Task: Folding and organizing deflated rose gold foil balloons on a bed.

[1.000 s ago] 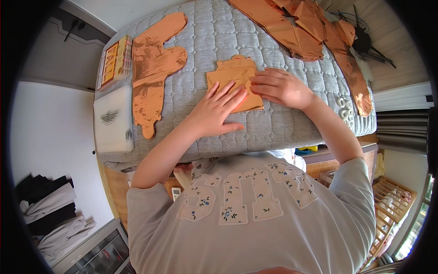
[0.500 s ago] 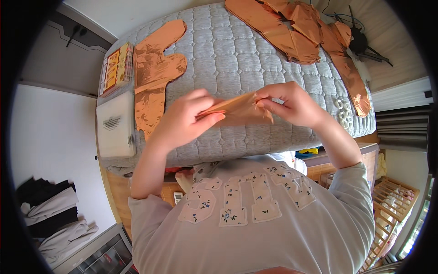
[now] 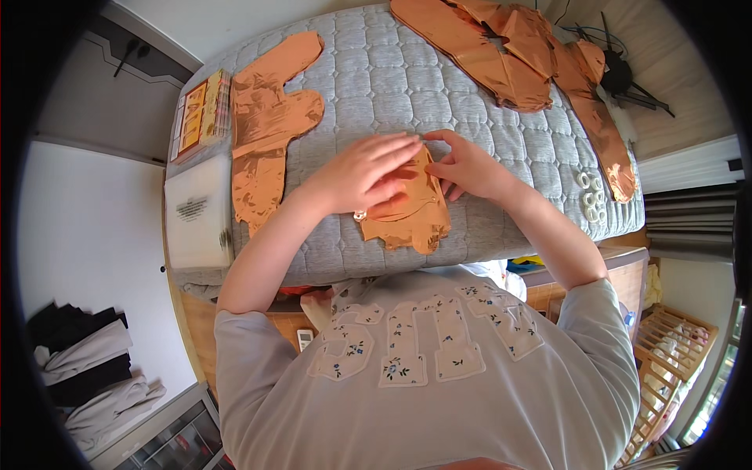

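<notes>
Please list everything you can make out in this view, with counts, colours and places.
mattress: one, grey, centre
folded foil: one, copper, near middle of mattress
long foil shape: one, copper, left on mattress
spread foil: count unclear, copper, far right on mattress
booklet stack: one, mostly yellow and red, left edge
plastic bags: one stack, whitish, below booklets
tape rolls: several, white, right edge
antenna device: one, black, upper right
remote: one, white, below mattress
clothes: one pile, black and grey, lower left
curtain: one, grey, right
rack: one, wooden, lower right
shirt: one, light grey, worn
left hand: one, over folded foil
right hand: one, at its right edge
</notes>
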`<move>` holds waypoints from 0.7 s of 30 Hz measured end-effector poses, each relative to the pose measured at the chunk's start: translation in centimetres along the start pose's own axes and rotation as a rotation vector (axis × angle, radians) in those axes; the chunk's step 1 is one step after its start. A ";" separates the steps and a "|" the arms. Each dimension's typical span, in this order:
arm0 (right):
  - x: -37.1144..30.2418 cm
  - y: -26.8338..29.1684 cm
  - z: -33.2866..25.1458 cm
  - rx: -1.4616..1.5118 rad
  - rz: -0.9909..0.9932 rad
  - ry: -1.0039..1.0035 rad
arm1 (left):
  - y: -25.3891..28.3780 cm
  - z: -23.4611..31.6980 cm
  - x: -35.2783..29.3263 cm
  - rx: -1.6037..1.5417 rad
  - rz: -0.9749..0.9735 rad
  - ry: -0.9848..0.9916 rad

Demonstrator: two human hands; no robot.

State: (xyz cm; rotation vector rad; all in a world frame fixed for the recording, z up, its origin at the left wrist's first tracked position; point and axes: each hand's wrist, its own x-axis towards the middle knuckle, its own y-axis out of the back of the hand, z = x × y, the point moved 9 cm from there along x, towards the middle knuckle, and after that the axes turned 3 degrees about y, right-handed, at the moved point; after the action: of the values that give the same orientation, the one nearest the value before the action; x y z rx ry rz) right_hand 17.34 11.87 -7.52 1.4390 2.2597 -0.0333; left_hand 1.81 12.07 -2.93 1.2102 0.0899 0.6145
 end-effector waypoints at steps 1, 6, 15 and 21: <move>-0.1 0.1 -0.1 0.005 0.005 0.003 | -1.1 0.1 -0.2 0.024 -0.102 0.028; -0.5 0.9 -0.2 -0.012 0.014 -0.033 | -2.8 -0.1 -0.9 0.120 -0.162 0.004; -2.7 1.4 -4.7 -0.678 0.222 0.767 | -2.6 -0.1 -0.9 0.077 -0.139 0.025; -3.2 -0.3 -6.3 -0.935 0.171 1.035 | -2.6 -0.4 -1.0 0.061 -0.109 0.029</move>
State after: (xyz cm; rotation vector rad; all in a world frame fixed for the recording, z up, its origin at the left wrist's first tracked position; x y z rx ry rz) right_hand 15.97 10.61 -0.70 1.1580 2.1847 1.9064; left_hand 1.88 11.35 -5.65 1.2470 0.1995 0.5373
